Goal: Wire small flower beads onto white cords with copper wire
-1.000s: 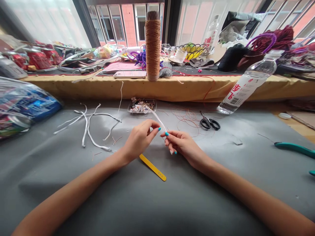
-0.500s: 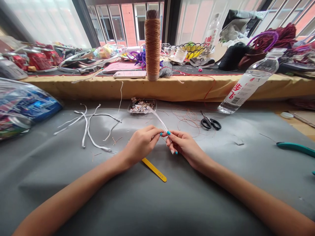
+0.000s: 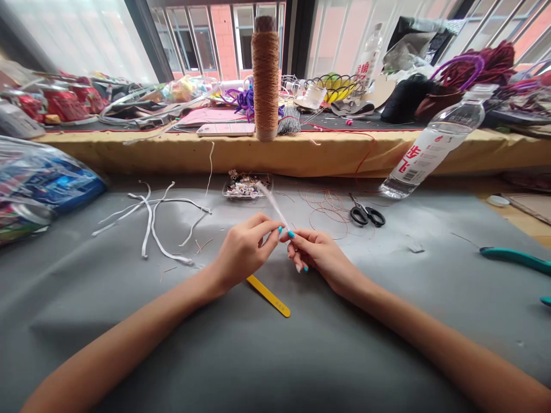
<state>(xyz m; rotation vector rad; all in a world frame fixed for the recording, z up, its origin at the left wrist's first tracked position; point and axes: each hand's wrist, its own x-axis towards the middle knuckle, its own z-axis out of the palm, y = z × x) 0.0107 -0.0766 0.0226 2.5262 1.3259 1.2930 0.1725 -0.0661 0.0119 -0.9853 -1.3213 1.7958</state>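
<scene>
A thin, whitish translucent strip [image 3: 274, 203] rises from my fingers and slants up and left toward the bead tray. My right hand [image 3: 321, 252] pinches its lower end between thumb and forefinger, the other fingers curled below. Close against it, my left hand [image 3: 248, 245] has its thumb and forefinger pressed together at the strip's base; what sits between those fingertips is too small to make out. Under my left hand a yellow flat stick [image 3: 271, 297] lies on the grey mat [image 3: 275, 355], partly covered.
White cords [image 3: 150, 221] lie at left. A clear tray of small beads [image 3: 247, 186] sits ahead, with loose copper wire [image 3: 327, 209] and black-handled scissors [image 3: 367, 215] to its right. A leaning water bottle [image 3: 434, 146] and teal-handled pliers [image 3: 516, 257] are further right. A brown thread spool [image 3: 266, 80] stands on the ledge.
The fingertips of both hands have shifted very slightly up and left, with the strip still in the right hand's pinch. The surrounding things stay in place; the view has moved a little.
</scene>
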